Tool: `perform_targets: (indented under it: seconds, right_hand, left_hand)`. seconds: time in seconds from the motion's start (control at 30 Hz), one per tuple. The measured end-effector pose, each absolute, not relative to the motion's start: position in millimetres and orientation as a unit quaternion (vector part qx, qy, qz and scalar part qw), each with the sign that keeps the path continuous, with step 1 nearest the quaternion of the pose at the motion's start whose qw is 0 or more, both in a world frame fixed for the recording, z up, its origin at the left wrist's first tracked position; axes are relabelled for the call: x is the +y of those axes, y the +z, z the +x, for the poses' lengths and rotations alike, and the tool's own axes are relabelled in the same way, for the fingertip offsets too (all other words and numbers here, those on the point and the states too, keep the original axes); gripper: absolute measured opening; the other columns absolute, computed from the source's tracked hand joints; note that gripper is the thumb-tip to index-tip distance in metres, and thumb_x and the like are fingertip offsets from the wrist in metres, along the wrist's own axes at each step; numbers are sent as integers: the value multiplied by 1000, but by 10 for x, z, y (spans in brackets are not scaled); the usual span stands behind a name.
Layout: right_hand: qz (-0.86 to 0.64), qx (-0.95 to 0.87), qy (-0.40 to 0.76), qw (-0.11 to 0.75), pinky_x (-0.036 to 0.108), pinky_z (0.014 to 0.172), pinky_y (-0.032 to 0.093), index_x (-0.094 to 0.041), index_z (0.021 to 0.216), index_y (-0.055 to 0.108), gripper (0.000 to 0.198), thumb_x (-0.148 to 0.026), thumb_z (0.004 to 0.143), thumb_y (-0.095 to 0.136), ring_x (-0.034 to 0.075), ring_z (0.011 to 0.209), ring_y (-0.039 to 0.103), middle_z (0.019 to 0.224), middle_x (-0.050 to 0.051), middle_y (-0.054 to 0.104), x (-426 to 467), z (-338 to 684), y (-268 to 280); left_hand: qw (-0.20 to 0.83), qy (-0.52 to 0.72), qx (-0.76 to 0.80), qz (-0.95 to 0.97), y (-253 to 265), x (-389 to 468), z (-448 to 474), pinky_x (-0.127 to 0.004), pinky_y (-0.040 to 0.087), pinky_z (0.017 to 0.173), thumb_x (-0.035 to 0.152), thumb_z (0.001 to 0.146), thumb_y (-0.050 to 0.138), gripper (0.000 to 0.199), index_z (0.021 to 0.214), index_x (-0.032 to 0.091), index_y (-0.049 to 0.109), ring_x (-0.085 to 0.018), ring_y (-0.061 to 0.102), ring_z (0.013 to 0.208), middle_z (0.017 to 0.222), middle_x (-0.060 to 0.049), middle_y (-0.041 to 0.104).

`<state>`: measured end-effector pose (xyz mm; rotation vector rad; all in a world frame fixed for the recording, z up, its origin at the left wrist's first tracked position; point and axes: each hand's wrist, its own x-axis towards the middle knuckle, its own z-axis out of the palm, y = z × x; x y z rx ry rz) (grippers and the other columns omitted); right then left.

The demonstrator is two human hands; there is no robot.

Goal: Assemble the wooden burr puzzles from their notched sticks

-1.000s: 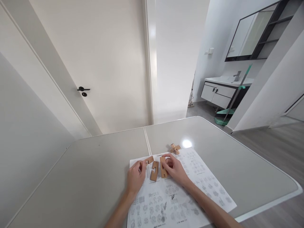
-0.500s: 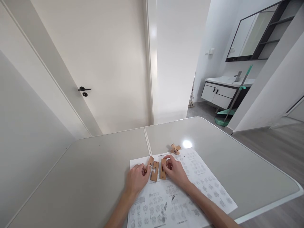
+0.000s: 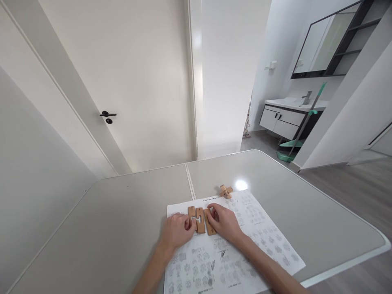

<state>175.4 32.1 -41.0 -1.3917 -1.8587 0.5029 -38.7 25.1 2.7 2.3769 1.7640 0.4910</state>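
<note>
Flanking the middle block on its left, the left hand clamps fingers on a notched piece, notch facing notch, apparently for alignment; right of that block, the right hand pinches a piece marked 2, perhaps steadying it.

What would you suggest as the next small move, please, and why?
I would probably have the right hand nudge the right wooden piece leftward, straightening it beside the middle piece: fingers already touch it, it sits slightly askew, and a narrow gap separates the two.
</note>
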Motion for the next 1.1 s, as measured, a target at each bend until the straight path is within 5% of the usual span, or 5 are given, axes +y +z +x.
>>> perform_targets:
  seconds: [0.17,0.27,0.47,0.57,1.1]
  right_hand:
    - [-534,-731,201,374,31,64,45,-23,109,66,25,-38,100,48,22,69,66,76,3,71,314,1760,-381]
    - [-534,-728,215,372,31,64,45,-23,111,65,26,-39,101,46,21,70,67,79,3,72,312,1761,-356]
    - [-502,-736,247,382,30,65,48,-23,115,64,26,-36,100,47,19,68,65,88,4,74,293,1759,-324]
    - [-467,-755,257,381,30,67,49,-23,120,62,27,-31,99,47,17,67,65,95,4,75,271,1765,-308]
    - [-456,-762,273,370,30,68,49,-26,119,56,24,-21,97,46,16,67,63,109,2,72,251,1771,-331]
  left_hand:
    - [54,203,557,803,29,258,-394,-31,39,63,27,88,54,24,64,23,50,-19,57,64,65,-1,58]
    - [52,265,511,816,41,249,-391,-38,48,86,28,85,60,6,88,23,58,-25,61,94,96,-7,65]
    - [133,238,439,856,-27,229,-418,-54,38,114,45,75,79,76,141,25,46,-37,38,141,153,-13,43]
    - [147,231,428,862,-65,242,-431,-57,34,117,49,74,82,91,149,26,36,-38,37,143,154,-13,43]
    - [4,273,565,778,-233,422,-557,-51,43,103,49,89,66,52,132,24,51,-32,55,120,130,-10,62]
